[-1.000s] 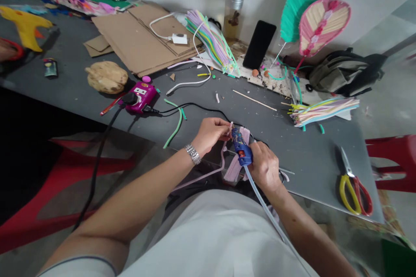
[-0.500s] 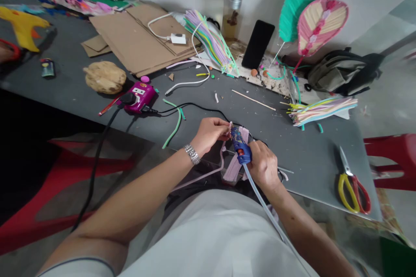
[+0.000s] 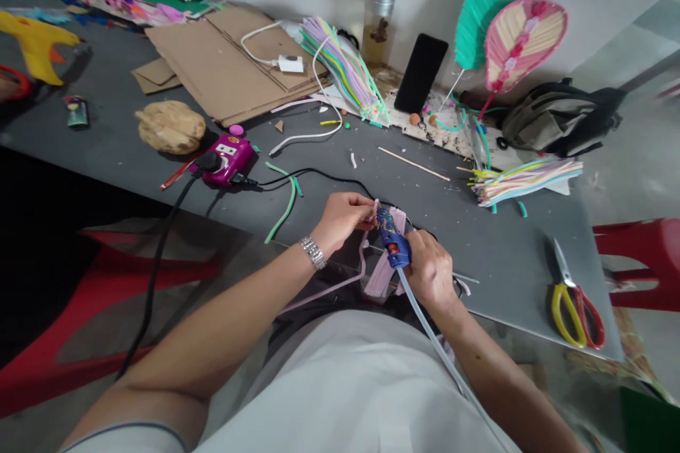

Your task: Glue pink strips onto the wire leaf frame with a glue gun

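Note:
My right hand (image 3: pixel 431 265) is wrapped around a blue hot glue gun (image 3: pixel 392 237), from whose back a long clear glue stick (image 3: pixel 433 340) trails toward my body. The gun's nozzle end is close to the fingertips of my left hand (image 3: pixel 345 219). Those fingers pinch a pale pink pipe cleaner (image 3: pixel 364 255), whose tail hangs down toward my lap. Behind and below the gun lies a flat piece made of pink pipe cleaners (image 3: pixel 380 276), at the table's front edge; the gun partly covers it.
A purple power socket (image 3: pixel 228 158) with a black cable stands at left, near a brown lumpy object (image 3: pixel 170 127). Scissors (image 3: pixel 576 304) lie at right. Pipe cleaner bundles (image 3: pixel 345 71), cardboard (image 3: pixel 228 64), a phone (image 3: pixel 421 74) and leaf-shaped fans (image 3: pixel 525 46) are along the wall.
Hardly anything differs. Both hands, the glue gun and the pink pipe cleaner keep their places; the whole view has shifted very slightly.

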### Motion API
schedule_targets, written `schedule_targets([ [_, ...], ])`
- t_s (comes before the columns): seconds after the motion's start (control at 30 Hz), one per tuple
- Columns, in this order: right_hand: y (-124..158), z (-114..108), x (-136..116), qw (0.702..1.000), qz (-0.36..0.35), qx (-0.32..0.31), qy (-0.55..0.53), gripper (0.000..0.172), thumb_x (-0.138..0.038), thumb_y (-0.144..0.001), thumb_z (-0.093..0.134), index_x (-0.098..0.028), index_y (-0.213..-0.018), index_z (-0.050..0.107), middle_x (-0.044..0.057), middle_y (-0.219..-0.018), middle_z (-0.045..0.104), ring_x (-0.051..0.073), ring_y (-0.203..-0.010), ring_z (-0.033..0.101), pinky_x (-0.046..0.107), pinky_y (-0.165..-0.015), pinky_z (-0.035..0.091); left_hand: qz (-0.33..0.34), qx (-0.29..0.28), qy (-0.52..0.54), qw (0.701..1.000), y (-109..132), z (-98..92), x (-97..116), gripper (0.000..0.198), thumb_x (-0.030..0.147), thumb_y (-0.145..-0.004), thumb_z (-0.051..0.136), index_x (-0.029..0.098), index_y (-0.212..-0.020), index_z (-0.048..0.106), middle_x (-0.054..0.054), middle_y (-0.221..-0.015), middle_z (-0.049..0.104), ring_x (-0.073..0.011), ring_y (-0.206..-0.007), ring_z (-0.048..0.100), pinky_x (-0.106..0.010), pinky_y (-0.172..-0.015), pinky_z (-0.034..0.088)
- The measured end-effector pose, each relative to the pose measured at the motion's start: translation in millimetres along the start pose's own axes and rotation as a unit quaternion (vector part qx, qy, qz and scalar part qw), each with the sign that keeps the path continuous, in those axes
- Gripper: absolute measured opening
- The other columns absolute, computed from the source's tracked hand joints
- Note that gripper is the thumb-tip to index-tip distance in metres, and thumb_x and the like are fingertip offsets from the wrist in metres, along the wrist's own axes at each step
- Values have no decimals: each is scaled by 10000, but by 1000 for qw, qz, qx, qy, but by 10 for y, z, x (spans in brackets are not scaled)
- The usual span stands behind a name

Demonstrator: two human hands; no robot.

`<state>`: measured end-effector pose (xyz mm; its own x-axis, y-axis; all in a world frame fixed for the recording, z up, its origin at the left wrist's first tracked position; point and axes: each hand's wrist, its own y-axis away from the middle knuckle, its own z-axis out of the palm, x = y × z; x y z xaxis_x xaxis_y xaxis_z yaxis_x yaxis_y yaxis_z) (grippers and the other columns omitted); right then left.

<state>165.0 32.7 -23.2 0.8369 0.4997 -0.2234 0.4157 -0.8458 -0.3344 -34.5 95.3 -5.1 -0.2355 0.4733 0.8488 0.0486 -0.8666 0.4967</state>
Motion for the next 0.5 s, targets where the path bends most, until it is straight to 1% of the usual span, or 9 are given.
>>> schedule_targets([
  [0.13, -4, -13, 0, 1000, 2, -4, -7, 92, -163, -927, 479, -234, -875, 506, 46, -800, 575, 212, -728, 494, 314, -658, 333, 2, -1, 1, 1000, 0, 5, -7, 98, 30, -678, 698, 117, -635, 693, -5, -563, 657, -98, -482, 601, -223, -523, 539],
  [0.23, -5, -23, -7, 999, 9, -8, -31, 94, -179, -928, 475, -230, -860, 516, 45, -790, 575, 206, -724, 497, 309, -655, 338, 4, -1, 1, 1000, -2, 5, -10, 88, 44, -675, 724, 118, -640, 693, -3, -576, 661, -96, -489, 602, -223, -528, 540],
  [0.3, -12, -28, -12, 998, 24, -10, -65, 100, -210, -935, 478, -226, -848, 525, 40, -779, 575, 196, -712, 500, 304, -651, 348, 4, -1, 1, 1000, -2, 2, -4, 90, 45, -673, 732, 119, -642, 690, -3, -579, 663, -95, -486, 602, -222, -525, 536],
  [0.37, -29, -35, -13, 990, 59, -16, -124, 127, -271, -939, 513, -224, -823, 531, 23, -752, 569, 178, -685, 499, 293, -638, 361, 3, -4, 1, 1000, 2, -1, 6, 99, 39, -670, 732, 119, -636, 684, -6, -575, 664, -101, -489, 613, -224, -526, 537],
  [0.43, -52, -57, -7, 968, 121, -37, -215, 194, -363, -932, 586, -218, -806, 554, -2, -714, 566, 150, -638, 489, 277, -616, 382, 1, -8, 1, 1000, 8, -5, 16, 97, 38, -667, 737, 116, -643, 684, -19, -588, 675, -122, -525, 654, -233, -545, 553],
  [0.5, -71, -112, 16, 924, 208, -40, -318, 289, -476, -893, 671, -208, -810, 601, -18, -676, 578, 129, -590, 481, 264, -580, 402, 0, -10, 3, 1000, 12, -10, 20, 91, 47, -667, 753, 112, -663, 690, -31, -611, 687, -150, -577, 700, -245, -566, 571],
])
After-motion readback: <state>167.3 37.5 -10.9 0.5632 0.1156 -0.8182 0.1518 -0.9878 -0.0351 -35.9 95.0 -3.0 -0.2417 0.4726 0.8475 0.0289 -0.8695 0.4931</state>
